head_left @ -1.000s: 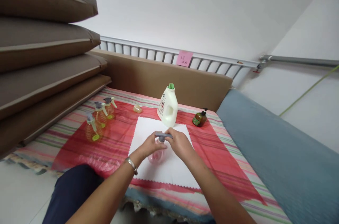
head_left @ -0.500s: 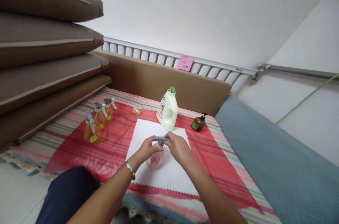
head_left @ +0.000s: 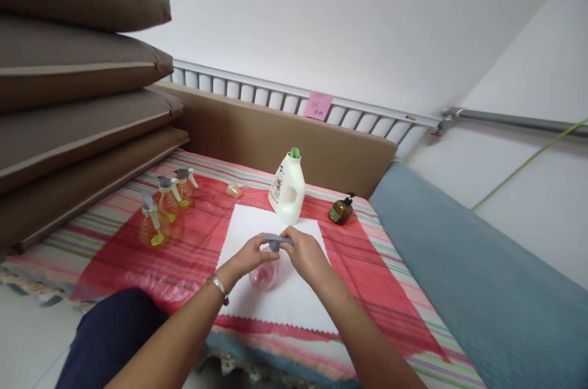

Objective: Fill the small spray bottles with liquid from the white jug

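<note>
On a white sheet with zigzag edges [head_left: 303, 297] stands a clear pink bottle [head_left: 264, 279] with a wide grey pump head [head_left: 277, 238] at its neck. Both hands are closed at this top. My left hand [head_left: 250, 258], with a bracelet at the wrist, pinches the head's left side, its thumb lying across the neck. My right hand [head_left: 305, 254] grips the head's right end between thumb and fingers. The join between head and neck is partly hidden by the fingers. Just behind the hands is a large white jug [head_left: 290, 192] with a green mouth.
Three amber spray bottles [head_left: 155, 226] stand at the left on red plastic sheeting [head_left: 193, 242]. A small translucent cup [head_left: 234, 190] lies behind the white sheet. A brown pump bottle [head_left: 340, 211] is at the right. Stacked brown cushions [head_left: 87, 83] rise at the left.
The whole view has shifted slightly. Both hands keep their grip on the grey pump head, with little visible movement, and the pink bottle stays on the white sheet.
</note>
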Demonstrator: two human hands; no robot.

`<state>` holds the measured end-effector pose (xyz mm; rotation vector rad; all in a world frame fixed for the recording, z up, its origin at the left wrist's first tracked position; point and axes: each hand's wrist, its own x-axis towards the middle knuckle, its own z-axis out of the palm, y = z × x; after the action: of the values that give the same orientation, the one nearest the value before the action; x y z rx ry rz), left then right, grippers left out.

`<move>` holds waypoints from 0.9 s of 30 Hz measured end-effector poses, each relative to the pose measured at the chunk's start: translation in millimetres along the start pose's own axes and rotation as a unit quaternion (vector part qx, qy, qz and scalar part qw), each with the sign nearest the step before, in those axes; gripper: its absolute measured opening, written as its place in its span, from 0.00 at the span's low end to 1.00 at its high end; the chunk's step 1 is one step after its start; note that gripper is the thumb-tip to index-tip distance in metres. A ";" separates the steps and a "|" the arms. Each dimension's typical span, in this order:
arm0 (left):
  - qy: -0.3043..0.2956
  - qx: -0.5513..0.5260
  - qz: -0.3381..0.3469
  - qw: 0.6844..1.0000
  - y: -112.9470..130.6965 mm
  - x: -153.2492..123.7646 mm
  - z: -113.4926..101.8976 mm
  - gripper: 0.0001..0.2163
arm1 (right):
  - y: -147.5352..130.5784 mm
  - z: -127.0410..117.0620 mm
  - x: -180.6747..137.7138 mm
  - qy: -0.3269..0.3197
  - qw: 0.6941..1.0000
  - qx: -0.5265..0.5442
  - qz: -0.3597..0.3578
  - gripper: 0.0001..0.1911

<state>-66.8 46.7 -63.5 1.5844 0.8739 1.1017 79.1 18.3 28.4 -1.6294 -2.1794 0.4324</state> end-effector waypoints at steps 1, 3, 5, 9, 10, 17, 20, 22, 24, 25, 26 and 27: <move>0.005 0.004 0.003 1.000 0.3 0.1 1.0 0.17 | 0.0 -0.1 0.2 0.001 1.000 0.001 0.001 0.07; 0.035 0.013 0.005 0.999 -0.1 0.5 5.4 0.20 | 0.2 0.0 0.4 0.003 1.000 0.002 0.001 0.06; 0.065 0.019 0.003 0.998 -1.2 0.9 8.6 0.18 | 0.4 0.3 0.2 0.004 1.000 0.001 0.001 0.06; 0.039 0.004 0.012 0.999 -2.3 -0.9 2.0 0.13 | -0.2 -0.1 -0.8 0.001 1.000 -0.003 -0.002 0.06; 0.028 -0.001 0.014 1.000 -2.4 -2.0 -0.4 0.13 | -0.5 -0.3 -0.9 0.000 1.000 -0.004 -0.002 0.06; 0.075 0.002 -0.002 0.997 -7.2 -5.1 3.6 0.19 | -1.1 -0.7 0.0 -0.001 1.000 -0.007 0.004 0.06; 0.036 -0.008 0.000 0.999 -6.4 -1.9 -1.6 0.14 | -1.0 -0.9 0.0 -0.004 1.000 -0.011 0.009 0.06; -0.007 -0.015 0.001 1.000 -4.2 -0.2 -8.6 0.12 | -1.1 -1.3 0.0 -0.004 1.000 -0.014 0.011 0.06; -0.033 -0.016 -0.001 0.999 -1.7 -0.3 -13.3 0.12 | -1.4 -1.5 0.0 -0.002 1.000 -0.014 0.010 0.06; -0.034 -0.013 -0.002 0.999 -0.5 -0.9 -13.7 0.14 | -1.6 -1.4 0.0 -0.001 1.000 -0.013 0.007 0.06; -0.025 -0.008 -0.004 1.000 0.4 -1.8 -12.5 0.17 | -1.7 -1.2 -0.1 0.000 1.000 -0.012 0.005 0.06; -0.010 -0.002 -0.006 1.000 1.1 -2.8 -10.0 0.20 | -1.9 -0.9 -0.1 0.001 1.000 -0.010 0.004 0.06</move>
<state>-77.1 46.9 -62.0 1.5821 0.8660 1.0756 77.9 17.7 30.1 -1.6483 -2.1846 0.4121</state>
